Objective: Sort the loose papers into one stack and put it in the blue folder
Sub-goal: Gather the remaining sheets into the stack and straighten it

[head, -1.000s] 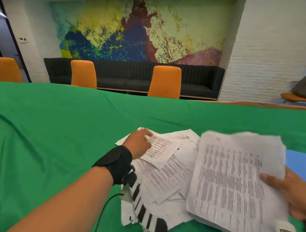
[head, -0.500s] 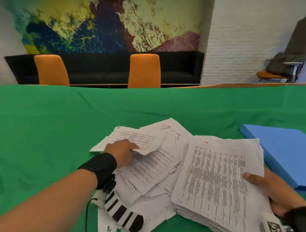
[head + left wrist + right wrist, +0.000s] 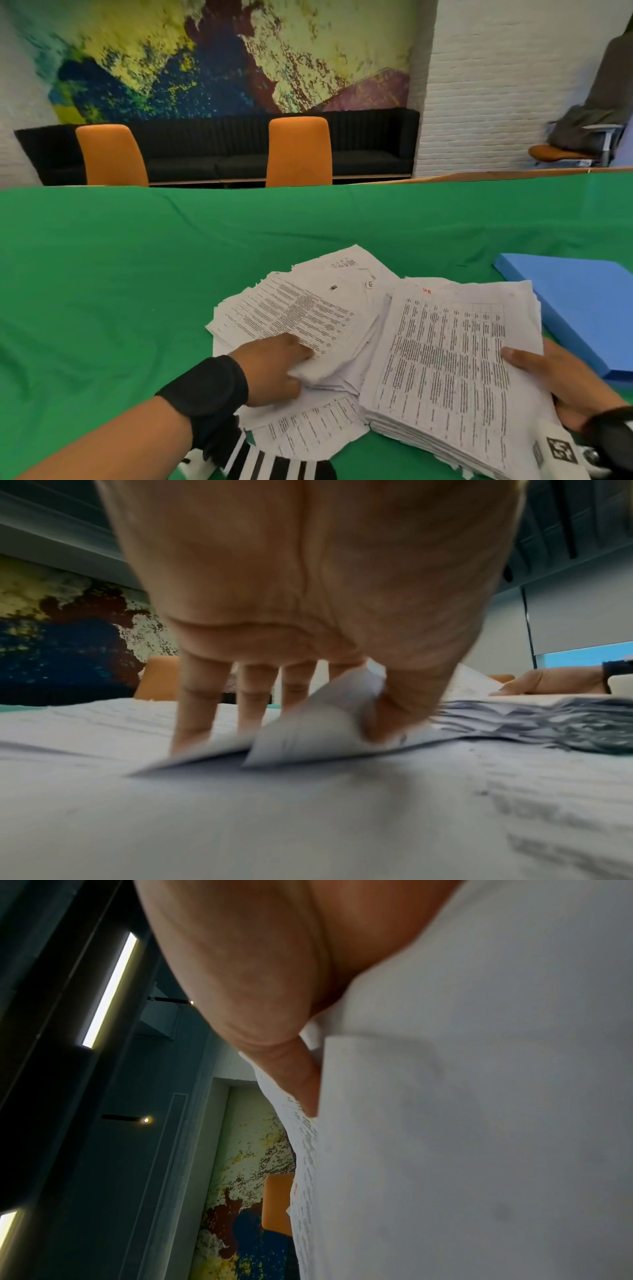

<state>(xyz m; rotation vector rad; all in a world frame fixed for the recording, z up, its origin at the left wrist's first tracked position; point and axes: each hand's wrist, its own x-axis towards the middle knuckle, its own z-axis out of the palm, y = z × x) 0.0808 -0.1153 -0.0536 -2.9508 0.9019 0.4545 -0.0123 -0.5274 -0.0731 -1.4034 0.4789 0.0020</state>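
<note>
The loose papers [image 3: 308, 318] lie mid-worktop, left hand [image 3: 270, 371] pinching a few sheets, while the right hand [image 3: 565, 383] at 4 o'clock clamps the thick stack [image 3: 445, 370] (blue folder [image 3: 582, 308] shut, at 3 o'clock).

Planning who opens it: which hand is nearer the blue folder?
Right. The right hand holds the paper stack right beside the blue folder; the left hand grips loose papers beyond the stack.

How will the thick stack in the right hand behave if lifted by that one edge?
The stack looks thick, so probably heavy for one hand. Its ragged, uneven edges suggest sheets may slide apart. Held by the right hand at one side only, the far side would likely sag.
</note>
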